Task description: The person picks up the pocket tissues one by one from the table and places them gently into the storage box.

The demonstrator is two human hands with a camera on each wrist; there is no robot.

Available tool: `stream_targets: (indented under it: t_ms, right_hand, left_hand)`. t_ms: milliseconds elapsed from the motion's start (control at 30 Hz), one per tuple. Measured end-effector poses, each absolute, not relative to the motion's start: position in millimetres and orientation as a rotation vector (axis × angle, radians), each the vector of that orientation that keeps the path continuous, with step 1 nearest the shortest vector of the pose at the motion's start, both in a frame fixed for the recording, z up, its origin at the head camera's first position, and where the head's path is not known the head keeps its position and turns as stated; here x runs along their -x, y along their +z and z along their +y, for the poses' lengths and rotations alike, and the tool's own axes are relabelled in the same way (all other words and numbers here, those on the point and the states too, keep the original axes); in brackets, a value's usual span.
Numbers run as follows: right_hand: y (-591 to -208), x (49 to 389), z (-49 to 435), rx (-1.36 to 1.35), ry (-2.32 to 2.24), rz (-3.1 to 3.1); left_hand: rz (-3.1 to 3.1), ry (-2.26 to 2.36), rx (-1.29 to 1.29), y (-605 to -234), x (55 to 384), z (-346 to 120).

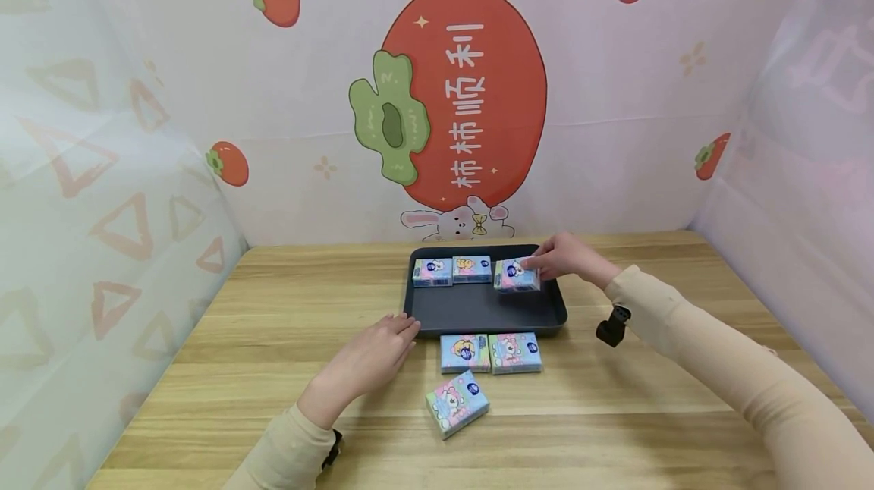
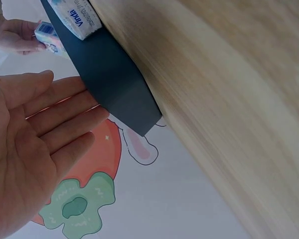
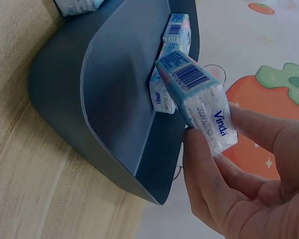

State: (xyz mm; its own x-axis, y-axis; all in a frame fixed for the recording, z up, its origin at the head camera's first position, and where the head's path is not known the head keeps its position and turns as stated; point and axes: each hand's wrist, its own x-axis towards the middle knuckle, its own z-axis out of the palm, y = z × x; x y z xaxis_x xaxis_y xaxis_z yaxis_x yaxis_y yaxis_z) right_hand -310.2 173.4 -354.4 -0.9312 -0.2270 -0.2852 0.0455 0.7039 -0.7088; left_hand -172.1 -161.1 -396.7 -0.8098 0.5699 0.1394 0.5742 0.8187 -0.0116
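My right hand pinches a small Vinda tissue pack by its end, between thumb and fingers. The pack is over the right part of a dark grey tray. Two more tissue packs, one at the far left corner and another beside it, lie in the tray along its back wall. My left hand has its fingers extended, fingertips at the tray's near left corner. In the left wrist view the palm of the left hand shows, holding nothing.
Two tissue packs, one left and one right, lie side by side in front of the tray. A third pack sits askew nearer to me. The wooden table ends at a printed backdrop.
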Motion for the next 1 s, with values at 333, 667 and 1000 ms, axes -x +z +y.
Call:
stream_targets:
  t_ms: [333,667,1000]
  right_hand:
    - [-354,317,172,0.131,-1.051,2.574]
    - [-354,322,168,0.098,-1.035,2.573]
    - [-358,329,169,0.067,-1.079,2.548]
  left_hand:
    - [-2.855,-0.04,0.917,-396,173,-162]
    - [-2.87,-0.038,0.906,-395,172,-161]
    - [-2.885,-0.048,0.902,-395,171,-161]
